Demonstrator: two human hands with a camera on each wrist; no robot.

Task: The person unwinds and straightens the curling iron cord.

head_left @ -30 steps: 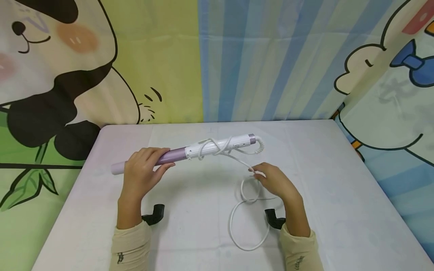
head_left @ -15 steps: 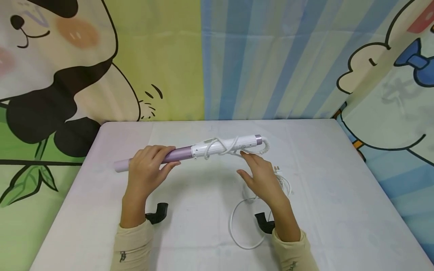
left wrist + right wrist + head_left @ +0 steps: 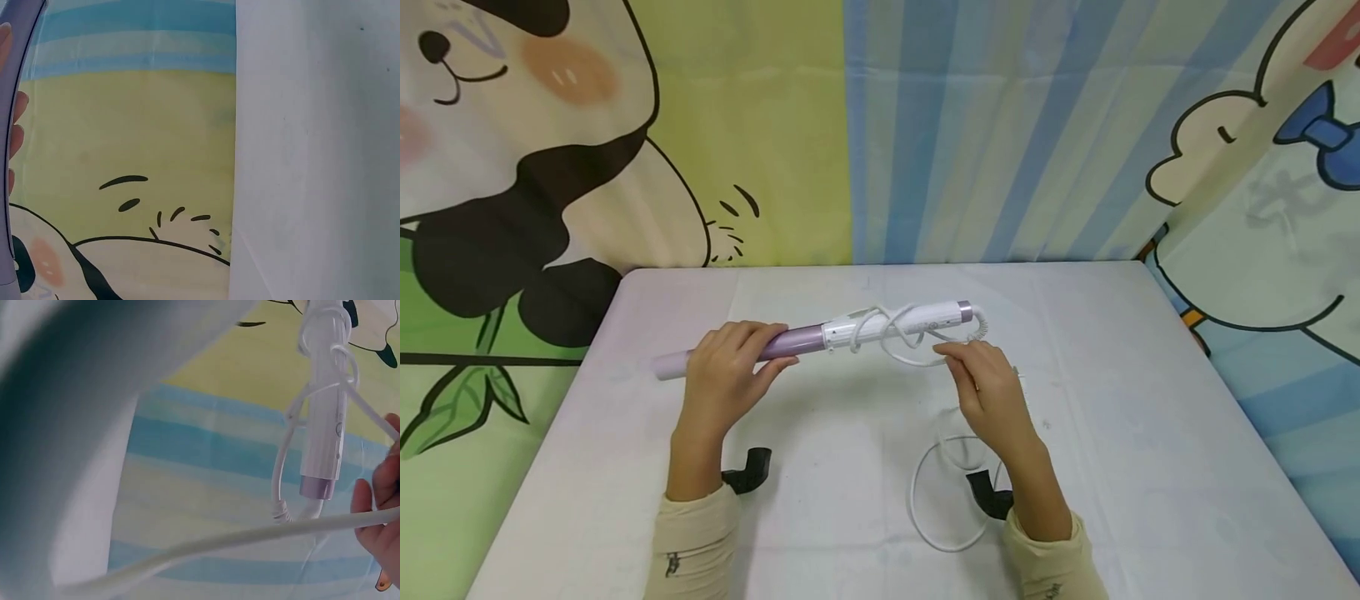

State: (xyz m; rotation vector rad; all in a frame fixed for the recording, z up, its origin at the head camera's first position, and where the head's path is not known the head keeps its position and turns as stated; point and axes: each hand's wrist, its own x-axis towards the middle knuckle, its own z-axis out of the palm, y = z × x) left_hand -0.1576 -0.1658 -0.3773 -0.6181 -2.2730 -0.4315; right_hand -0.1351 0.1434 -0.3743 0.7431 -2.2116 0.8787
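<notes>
A hair iron point(image 3: 797, 341) with a purple barrel, white handle and purple end cap is held nearly level above the table. My left hand point(image 3: 724, 375) grips its barrel, and the left wrist view shows the fingertips point(image 3: 17, 140) beyond the purple barrel point(image 3: 5, 219). White cord point(image 3: 910, 362) is wound in crossing turns around the handle, with one loose loop sagging below it. Just under the handle's end, my right hand point(image 3: 992, 396) pinches the cord between thumb and fingers. In the right wrist view, cord runs from the handle point(image 3: 324, 437) to the right hand point(image 3: 381, 506).
More of the cord point(image 3: 951, 550) lies in loops on the white-covered table point(image 3: 835, 517), below the right hand. Black wrist mounts point(image 3: 748, 471) stick out at both wrists. A printed cartoon curtain point(image 3: 775, 125) hangs behind the table's back edge.
The right hand let go of the cord lower down, moved up and left to the handle with spread fingers, and now pinches a turn drawn slack. The left hand keeps its grip.
</notes>
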